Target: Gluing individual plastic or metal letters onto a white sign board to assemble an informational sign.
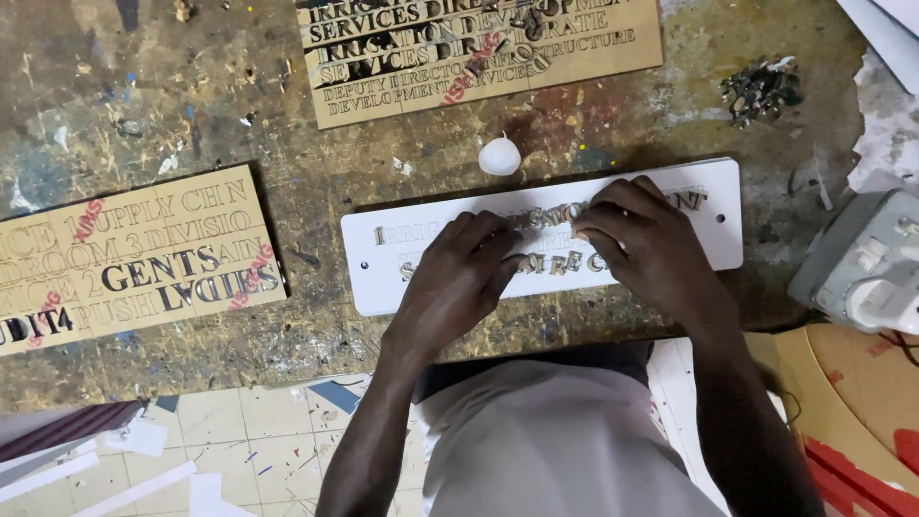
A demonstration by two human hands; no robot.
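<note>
On the white sign plate [713, 215], both rows carried cut letters [555, 263], unfinished I judged, while the left hand [458, 273] and right hand [639, 241] pressed fingertips together, pinching letters.

white sign plate [670, 206] | flat on worn bench, long side across | small cut letters [560, 263] on top

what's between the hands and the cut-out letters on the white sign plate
Nothing visible. Both the left hand and the right hand rest directly on the cut-out letters laid on the white sign plate. The small white blob and the tan letter sheets lie off to the sides.
</note>
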